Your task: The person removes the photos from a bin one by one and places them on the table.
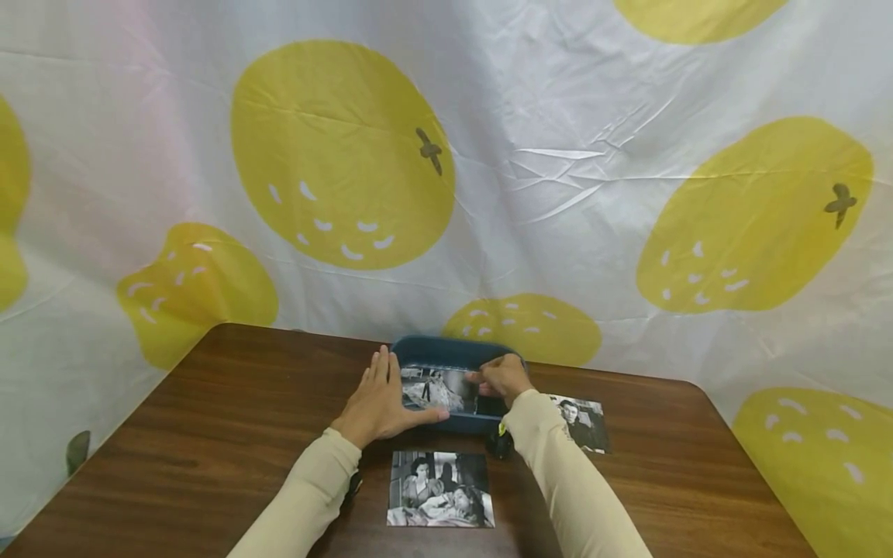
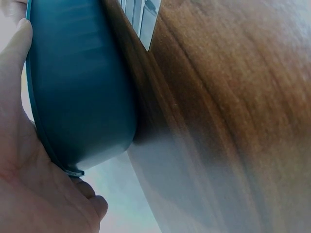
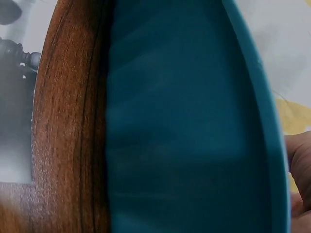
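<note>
A blue plastic bin [image 1: 456,423] stands at the table's back edge with a black-and-white photograph [image 1: 436,390] inside it. My left hand [image 1: 380,403] rests on the bin's left front corner, its fingers straight along the left side and its thumb on the front rim. In the left wrist view, the same hand [image 2: 29,179] lies along the bin's rim. Over the bin's right part, my right hand [image 1: 505,377] pinches the photograph at its right edge with curled fingers. The right wrist view shows only part of that hand [image 3: 302,179] behind the bin wall [image 3: 189,116].
One black-and-white photograph [image 1: 441,490] lies on the brown wooden table [image 1: 230,434] in front of the bin. Another photograph [image 1: 584,425] lies right of the bin, partly covered by the right sleeve. A white curtain [image 1: 530,217] with yellow fruit prints hangs behind the table.
</note>
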Demonstrator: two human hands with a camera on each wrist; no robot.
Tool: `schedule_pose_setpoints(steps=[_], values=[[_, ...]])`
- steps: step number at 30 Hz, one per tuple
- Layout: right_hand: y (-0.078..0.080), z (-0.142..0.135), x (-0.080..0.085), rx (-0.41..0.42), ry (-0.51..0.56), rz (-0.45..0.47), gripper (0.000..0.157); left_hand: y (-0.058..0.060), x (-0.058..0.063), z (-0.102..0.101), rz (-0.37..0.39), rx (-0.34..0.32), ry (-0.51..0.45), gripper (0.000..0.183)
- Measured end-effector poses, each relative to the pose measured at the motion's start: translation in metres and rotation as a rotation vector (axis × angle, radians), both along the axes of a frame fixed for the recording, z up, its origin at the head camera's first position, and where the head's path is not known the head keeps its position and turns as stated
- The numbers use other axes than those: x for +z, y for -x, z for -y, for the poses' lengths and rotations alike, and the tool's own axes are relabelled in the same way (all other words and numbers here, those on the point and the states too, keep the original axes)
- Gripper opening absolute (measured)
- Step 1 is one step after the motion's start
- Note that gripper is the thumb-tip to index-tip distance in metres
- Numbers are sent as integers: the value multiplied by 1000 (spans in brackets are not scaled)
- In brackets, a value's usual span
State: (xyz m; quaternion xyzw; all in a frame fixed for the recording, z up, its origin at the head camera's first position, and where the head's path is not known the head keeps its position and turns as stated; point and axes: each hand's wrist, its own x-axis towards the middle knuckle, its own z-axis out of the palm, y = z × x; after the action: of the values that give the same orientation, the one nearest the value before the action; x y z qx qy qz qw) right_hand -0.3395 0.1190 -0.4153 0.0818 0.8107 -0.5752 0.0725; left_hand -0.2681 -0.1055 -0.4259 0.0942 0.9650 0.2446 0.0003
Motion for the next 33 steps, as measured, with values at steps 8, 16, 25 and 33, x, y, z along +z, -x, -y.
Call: schedule_pose_setpoints(steps=[8,16,25,33], values=[[0,1,-2,-11,-41,-66,30,-1,2,-2,-5,-10,7,136],[4,-4,0,-3,-146,-85,22,-2,4,-1,-4,-16,-1,135],[4,-5,7,-3,-143,-204,18,0,2,-1,0,-2,2,138],[1,-6,18,10,-185,-223,13,0,1,1,-3,0,9,137]])
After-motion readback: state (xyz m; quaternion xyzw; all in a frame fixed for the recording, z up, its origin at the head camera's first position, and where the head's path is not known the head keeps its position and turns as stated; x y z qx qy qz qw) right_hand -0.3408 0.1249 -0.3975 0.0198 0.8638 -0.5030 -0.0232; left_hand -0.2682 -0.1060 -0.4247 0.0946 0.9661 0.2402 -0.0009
